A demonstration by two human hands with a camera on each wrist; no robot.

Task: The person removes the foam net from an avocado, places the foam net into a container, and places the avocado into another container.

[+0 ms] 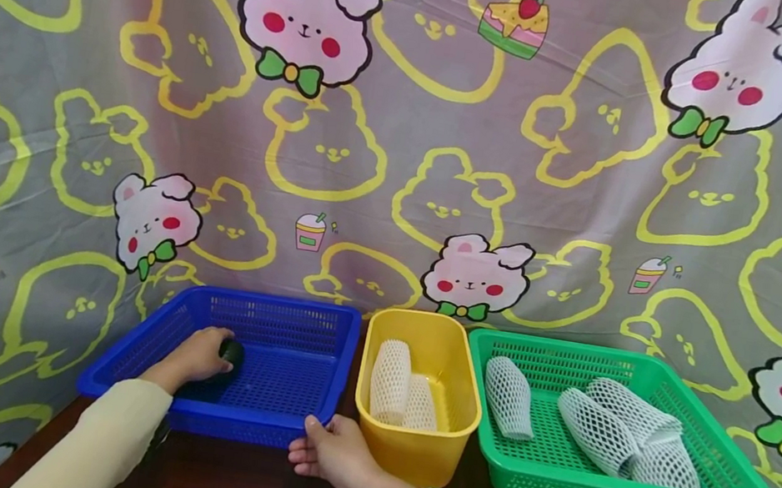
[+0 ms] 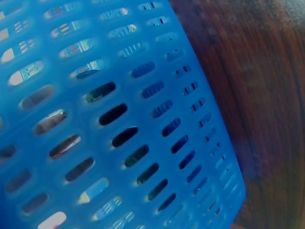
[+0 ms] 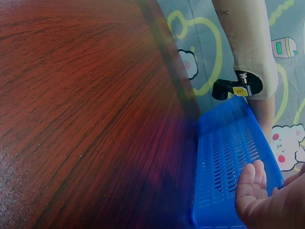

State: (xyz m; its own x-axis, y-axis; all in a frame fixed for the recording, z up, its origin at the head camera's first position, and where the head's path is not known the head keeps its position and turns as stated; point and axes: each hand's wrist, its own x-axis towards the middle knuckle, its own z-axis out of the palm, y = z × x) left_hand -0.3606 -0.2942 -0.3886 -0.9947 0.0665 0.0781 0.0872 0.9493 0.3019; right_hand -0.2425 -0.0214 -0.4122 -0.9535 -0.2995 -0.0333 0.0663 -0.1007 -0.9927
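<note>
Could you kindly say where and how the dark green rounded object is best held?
Probably across its rounded body, from above: the dark green object lies inside the walled, open-topped blue plastic basket. The left hand hides part of it.

"What's that dark green thing (image 1: 234, 355)?"

"Something smooth with a rounded end; the rest is partly covered. It's inside the blue basket (image 1: 295, 377), left of its middle."

"And the basket itself?"

"Plastic, rectangular and open-topped, narrow slots through its walls. It's standing upright, and much of its floor shows."
</note>
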